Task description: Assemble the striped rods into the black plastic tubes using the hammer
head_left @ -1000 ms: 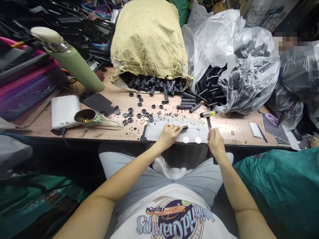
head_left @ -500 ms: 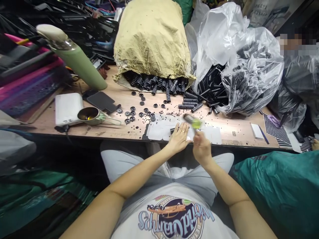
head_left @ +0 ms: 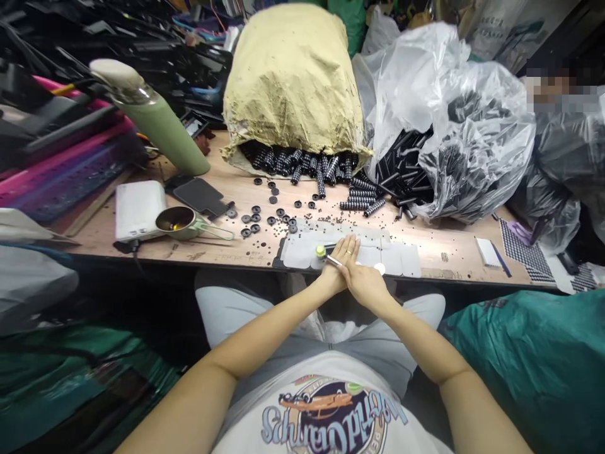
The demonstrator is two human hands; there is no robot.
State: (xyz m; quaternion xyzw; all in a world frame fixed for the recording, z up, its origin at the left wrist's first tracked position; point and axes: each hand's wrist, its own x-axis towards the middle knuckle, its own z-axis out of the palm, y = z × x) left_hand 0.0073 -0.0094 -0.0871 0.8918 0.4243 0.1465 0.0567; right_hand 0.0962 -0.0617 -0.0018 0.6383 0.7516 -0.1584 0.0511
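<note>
On the pale plastic sheet point(head_left: 404, 257) at the bench's front edge, my left hand point(head_left: 336, 268) lies over a dark rod-like piece point(head_left: 329, 247), its fingers pressed together and pointing away from me. My right hand point(head_left: 362, 280) is closed round the thin handle of a small hammer point(head_left: 334, 260) and rests against the left hand. The yellow-green hammer head point(head_left: 321, 251) is at the left, beside the dark piece. Small dark bits and several black discs point(head_left: 256, 218) lie behind and left of the sheet.
Behind the sheet, a yellow sack point(head_left: 293, 82) spills black ridged rollers point(head_left: 357, 195). A clear bag point(head_left: 477, 126) of black tubes stands right. At left are a green bottle point(head_left: 174, 135), white box point(head_left: 140, 210) and metal cup point(head_left: 177, 224). A notepad point(head_left: 486, 252) lies right.
My right hand has swung the hammer down and left, from beside the left hand to against it. The left hand stays about where it was. The view has shifted slightly.
</note>
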